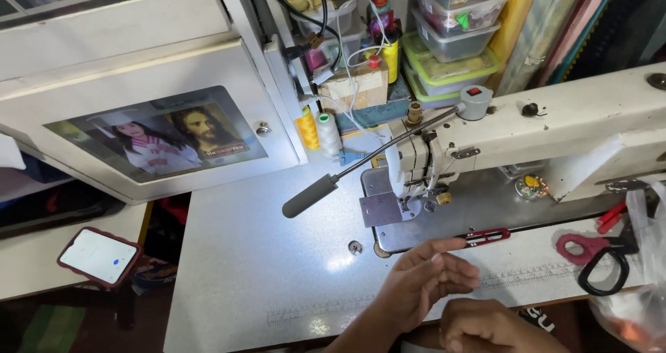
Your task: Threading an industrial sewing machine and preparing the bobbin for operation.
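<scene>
Sitting far right, the big white sewing machine (541, 127) fills the grey table (257, 270). My left hand (427, 276), fingers loosely spread and empty, nears the small red clip (488, 237); reach slowly. Right hand (485, 329) curls, empty.

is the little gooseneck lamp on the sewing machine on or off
On: the lamp casts a bright white glare on the table just below its head.
</scene>
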